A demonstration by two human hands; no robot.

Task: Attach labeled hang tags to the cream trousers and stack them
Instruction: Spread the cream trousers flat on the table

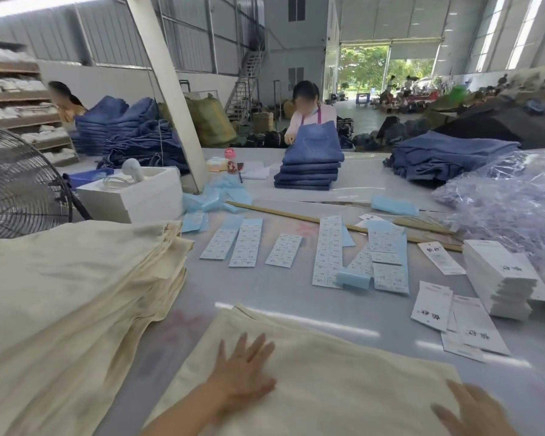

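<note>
Both hands, left and right, lie flat with fingers spread on the trousers at lower centre. No grip on anything. Sliding the cloth right could scatter loose tags beside it.

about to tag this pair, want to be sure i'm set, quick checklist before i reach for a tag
1. Cream trousers lying flat on the table: ok.
2. Left hand free, fingers straight, pressing on the cloth: ok.
3. Right hand free, resting open at the cloth's edge: ok.
4. Loose hang tags lying to the right of the trousers: ok.
5. Label sheets laid out beyond the trousers: ok.
6. Labels already stuck on those tags: cannot tell.
</note>
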